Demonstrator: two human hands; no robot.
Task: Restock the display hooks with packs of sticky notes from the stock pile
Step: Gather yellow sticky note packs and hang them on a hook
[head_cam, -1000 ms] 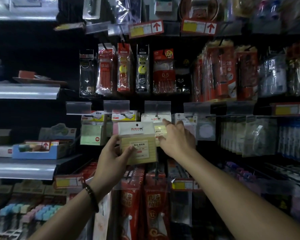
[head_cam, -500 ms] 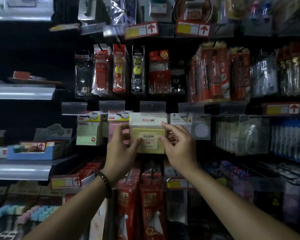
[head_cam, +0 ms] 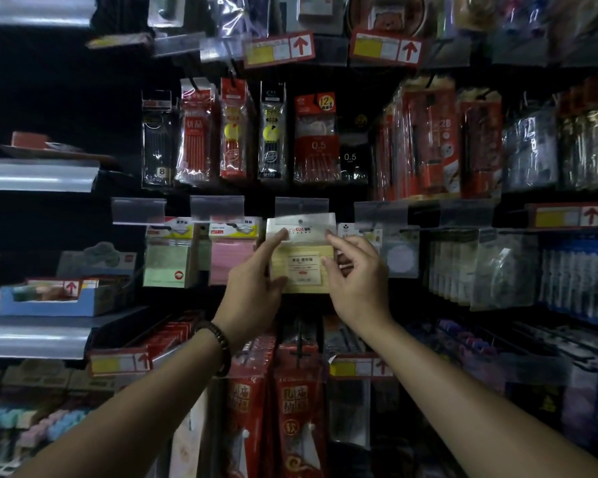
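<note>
A pack of yellow sticky notes [head_cam: 302, 267] with a white header card hangs at the middle display hook [head_cam: 300, 221], the hook tip showing through the header's hole. My left hand [head_cam: 256, 288] pinches the pack's left edge, thumb on its front and forefinger up on the header. My right hand [head_cam: 356, 281] is at the pack's right edge, forefinger touching the header and thumb on the front, other fingers loosely curled. A pink pack [head_cam: 233, 251] and a green pack [head_cam: 168, 255] hang on the hooks to the left. The stock pile is out of view.
Pen and refill packs [head_cam: 249, 132] hang on the row above. Clear price-tag holders [head_cam: 218, 208] jut out over each hook. Red packs [head_cam: 299, 401] hang below my hands. Grey shelves [head_cam: 38, 174] with a blue box [head_cam: 49, 300] stand left; more hanging stationery [head_cam: 497, 267] fills the right.
The yellow pack has been lifted up and to the right from in front of the pink pack onto the middle hook. My right hand came back from behind it to its right edge.
</note>
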